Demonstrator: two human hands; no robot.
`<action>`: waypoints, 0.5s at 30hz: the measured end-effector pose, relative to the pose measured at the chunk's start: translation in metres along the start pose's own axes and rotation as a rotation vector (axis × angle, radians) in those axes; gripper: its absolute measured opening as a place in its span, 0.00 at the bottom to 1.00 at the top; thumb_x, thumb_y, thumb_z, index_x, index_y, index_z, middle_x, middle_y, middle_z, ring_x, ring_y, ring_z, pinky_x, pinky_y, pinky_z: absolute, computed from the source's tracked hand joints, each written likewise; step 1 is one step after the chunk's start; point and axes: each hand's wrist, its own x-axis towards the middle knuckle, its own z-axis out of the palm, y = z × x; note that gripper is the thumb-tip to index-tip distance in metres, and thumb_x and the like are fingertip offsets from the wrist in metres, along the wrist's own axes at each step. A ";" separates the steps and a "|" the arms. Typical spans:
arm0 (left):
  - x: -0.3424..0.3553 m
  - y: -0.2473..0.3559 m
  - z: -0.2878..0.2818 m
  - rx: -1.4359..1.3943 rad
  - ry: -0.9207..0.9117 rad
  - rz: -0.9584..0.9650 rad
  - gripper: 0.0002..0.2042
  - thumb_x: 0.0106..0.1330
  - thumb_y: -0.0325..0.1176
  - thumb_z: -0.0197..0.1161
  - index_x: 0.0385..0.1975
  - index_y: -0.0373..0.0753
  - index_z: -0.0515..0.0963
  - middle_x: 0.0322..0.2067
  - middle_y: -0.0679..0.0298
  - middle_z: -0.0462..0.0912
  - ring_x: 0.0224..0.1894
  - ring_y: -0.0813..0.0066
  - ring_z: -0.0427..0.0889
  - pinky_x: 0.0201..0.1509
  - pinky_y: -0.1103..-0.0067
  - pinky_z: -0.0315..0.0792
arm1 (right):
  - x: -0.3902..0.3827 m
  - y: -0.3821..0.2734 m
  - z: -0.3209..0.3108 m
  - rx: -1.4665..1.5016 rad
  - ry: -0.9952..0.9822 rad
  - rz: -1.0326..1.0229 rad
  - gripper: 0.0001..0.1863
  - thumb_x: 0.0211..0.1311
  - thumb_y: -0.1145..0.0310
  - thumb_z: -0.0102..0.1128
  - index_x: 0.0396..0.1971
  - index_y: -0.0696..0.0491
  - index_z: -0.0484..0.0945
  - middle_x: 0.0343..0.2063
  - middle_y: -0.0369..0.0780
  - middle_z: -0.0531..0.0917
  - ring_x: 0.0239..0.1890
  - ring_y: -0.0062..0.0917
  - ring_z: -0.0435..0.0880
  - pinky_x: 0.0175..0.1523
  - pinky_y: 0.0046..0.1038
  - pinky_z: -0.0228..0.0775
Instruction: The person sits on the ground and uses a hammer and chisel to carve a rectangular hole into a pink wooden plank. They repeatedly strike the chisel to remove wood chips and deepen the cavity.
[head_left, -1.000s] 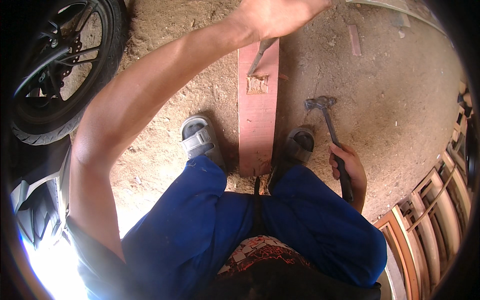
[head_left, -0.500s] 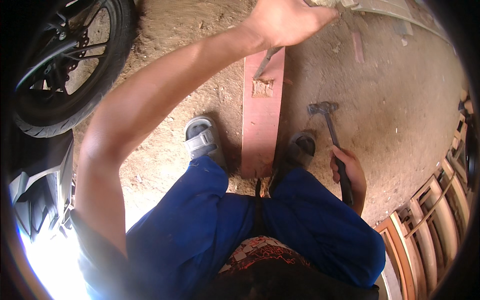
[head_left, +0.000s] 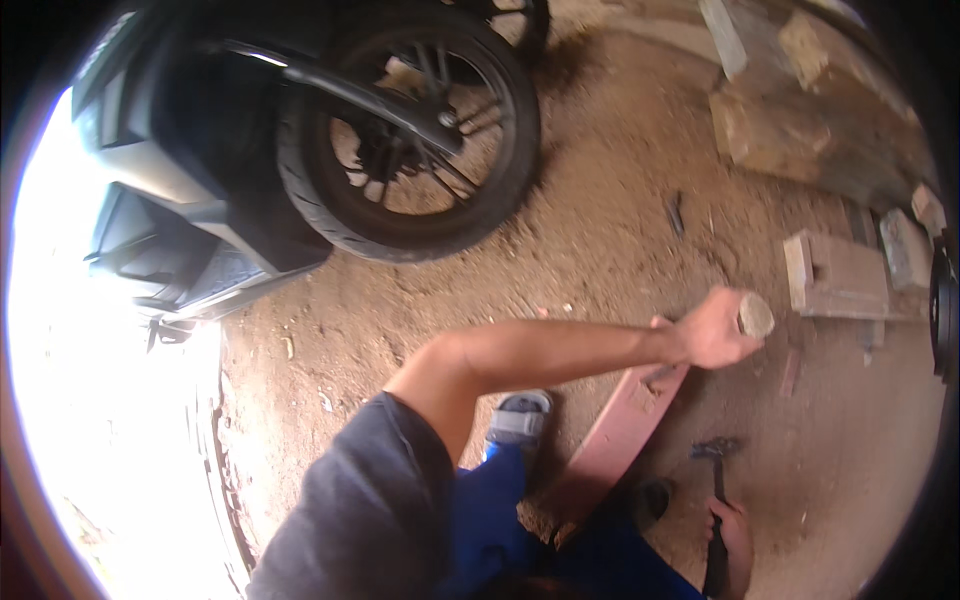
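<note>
Watching left fingers point(head_left: 740, 350) gripping chisel point(head_left: 757, 315), right fingers point(head_left: 724, 512) clasping hammer point(head_left: 715, 449); I'm judging hammer head-heavy, stiff, handle point(head_left: 716, 568) best hold.

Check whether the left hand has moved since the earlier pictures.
No, not noticeably: against the pink plank, the left hand is still over its far part, beyond the cut recess. The whole view has swung.

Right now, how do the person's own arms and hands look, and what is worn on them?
The left arm comes out of a short, loose, dark grey sleeve; the left hand is bare, with no visible glove or wristband. The right hand also has no glove; no right sleeve shows.
</note>
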 end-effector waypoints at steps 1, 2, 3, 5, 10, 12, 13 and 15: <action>0.004 -0.005 0.005 -0.029 0.016 0.037 0.10 0.52 0.26 0.65 0.34 0.31 0.78 0.28 0.52 0.84 0.31 0.71 0.82 0.37 0.71 0.76 | -0.013 -0.017 -0.008 -0.056 0.031 -0.043 0.13 0.67 0.57 0.59 0.35 0.52 0.73 0.14 0.33 0.69 0.11 0.22 0.69 0.16 0.29 0.64; 0.009 -0.006 0.009 -0.059 0.038 0.059 0.10 0.52 0.26 0.65 0.34 0.31 0.78 0.28 0.52 0.84 0.31 0.72 0.82 0.37 0.71 0.76 | -0.034 -0.037 -0.020 -0.116 0.054 -0.074 0.13 0.69 0.58 0.57 0.39 0.53 0.73 0.14 0.32 0.67 0.10 0.21 0.69 0.15 0.27 0.63; 0.005 -0.003 0.002 -0.037 0.053 0.031 0.10 0.52 0.26 0.65 0.33 0.31 0.78 0.27 0.52 0.83 0.30 0.72 0.82 0.36 0.71 0.76 | -0.043 -0.053 -0.028 -0.121 -0.005 -0.140 0.12 0.70 0.58 0.56 0.37 0.52 0.73 0.14 0.32 0.69 0.09 0.20 0.68 0.12 0.26 0.60; 0.006 -0.002 0.005 -0.060 0.063 -0.004 0.09 0.52 0.26 0.65 0.32 0.30 0.78 0.26 0.53 0.82 0.29 0.73 0.81 0.35 0.71 0.75 | -0.069 -0.088 -0.047 -0.128 -0.014 -0.282 0.12 0.71 0.59 0.54 0.35 0.52 0.74 0.15 0.33 0.71 0.09 0.20 0.68 0.12 0.24 0.59; 0.008 -0.011 0.010 -0.012 0.062 0.028 0.08 0.51 0.26 0.64 0.30 0.30 0.76 0.24 0.51 0.80 0.27 0.70 0.80 0.33 0.70 0.74 | -0.142 -0.177 -0.025 -0.266 0.162 -0.642 0.14 0.74 0.59 0.50 0.33 0.53 0.75 0.20 0.37 0.78 0.17 0.23 0.75 0.20 0.23 0.67; 0.004 -0.006 0.012 -0.016 0.092 0.069 0.08 0.51 0.26 0.64 0.28 0.30 0.76 0.24 0.51 0.80 0.27 0.67 0.81 0.33 0.69 0.74 | -0.156 -0.195 -0.009 -0.298 0.173 -0.696 0.16 0.75 0.58 0.49 0.32 0.53 0.76 0.22 0.39 0.80 0.20 0.24 0.78 0.24 0.23 0.70; 0.004 -0.003 0.013 -0.019 0.119 0.107 0.08 0.50 0.26 0.64 0.28 0.30 0.76 0.23 0.50 0.80 0.26 0.66 0.81 0.32 0.69 0.73 | -0.156 -0.200 0.001 -0.283 0.152 -0.711 0.16 0.75 0.58 0.48 0.31 0.53 0.75 0.20 0.38 0.79 0.18 0.23 0.77 0.22 0.24 0.69; 0.005 -0.004 0.017 -0.020 0.137 0.134 0.07 0.49 0.27 0.63 0.26 0.30 0.76 0.23 0.50 0.80 0.26 0.64 0.82 0.31 0.69 0.73 | -0.159 -0.207 0.020 -0.254 0.118 -0.736 0.16 0.76 0.58 0.47 0.28 0.51 0.72 0.18 0.36 0.77 0.15 0.22 0.74 0.20 0.25 0.67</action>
